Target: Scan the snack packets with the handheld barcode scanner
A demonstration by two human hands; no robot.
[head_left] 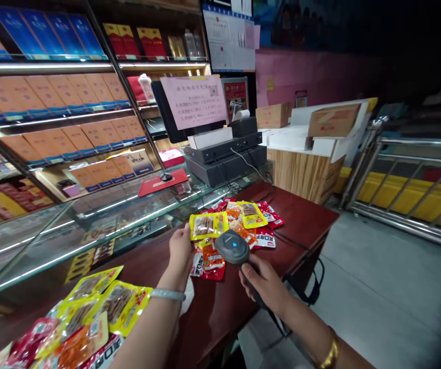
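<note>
My left hand (pixel 180 249) is closed on the left edge of a yellow snack packet (pixel 208 225) with a clear window. The packet is held over a heap of red, orange and yellow packets on the counter. My right hand (pixel 266 284) grips the handle of a dark grey barcode scanner (pixel 233 247), whose head shows a small blue light. The scanner's head is just right of and below the held packet, over the heap. Another yellow packet (pixel 252 214) lies on top of the heap. A second pile of yellow, red and orange packets (pixel 122 307) lies at the lower left, by my left forearm.
The dark red wooden counter (pixel 301 215) adjoins a glass display case (pixel 120 215). A cash drawer (pixel 224 166), a monitor with a pink notice (pixel 197 105) and a red mouse mat (pixel 162 182) stand behind. A metal railing (pixel 416 189) is at the right.
</note>
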